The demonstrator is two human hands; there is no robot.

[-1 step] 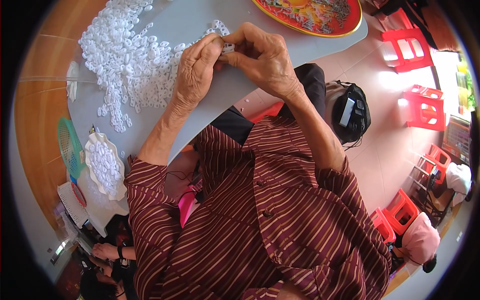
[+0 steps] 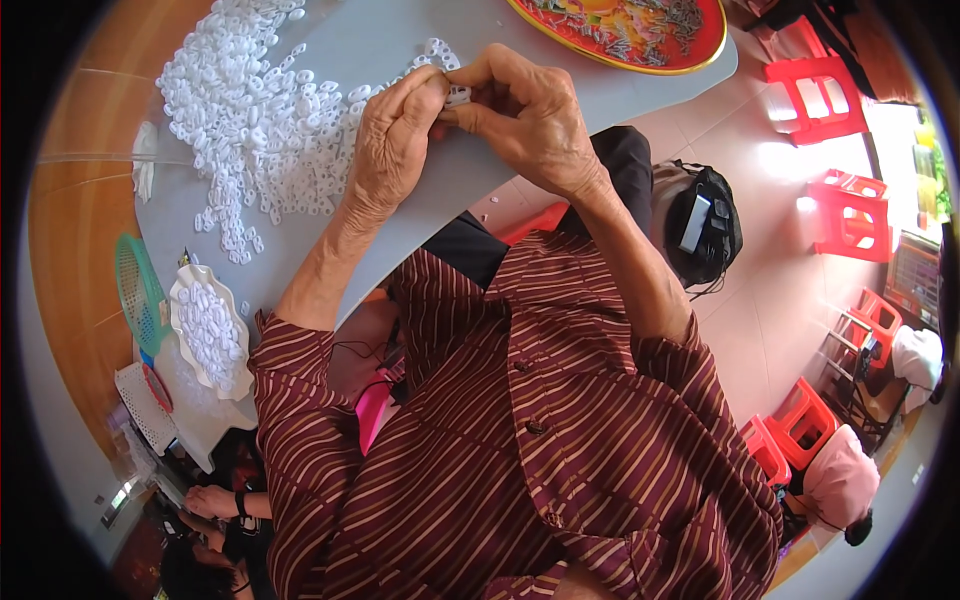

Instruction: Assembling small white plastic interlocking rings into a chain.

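This looks like a small workroom, but I can't tell if it is in a house or a shop. The table [image 2: 350, 35] has a big heap of little white plastic bits [image 2: 250, 130]. A red tray [image 2: 712, 42] holds lots of metal pins [image 2: 678, 20]. Red plastic stools [image 2: 855, 105] stand on the pink tile floor [image 2: 740, 300], and another person [image 2: 212, 502] is nearby.

Pieces [image 2: 240, 110]: white plastic, smooth, low gloss. Table [image 2: 415, 235]: smooth, satin finish. Tray [image 2: 708, 46]: smooth, high gloss; base material cannot be determined. Pins [image 2: 648, 40]: apparently metal, dull sheen. Dish [image 2: 240, 322]: smooth, plastic in appearance. Basket [image 2: 132, 290]: perforated plastic. Stools [image 2: 835, 130]: plastic, smooth, glossy. Floor [image 2: 745, 335]: smooth tile, reflective. Shirt [image 2: 600, 400]: striped cloth, matt. Bag [image 2: 722, 242]: dark cloth, mesh-like.
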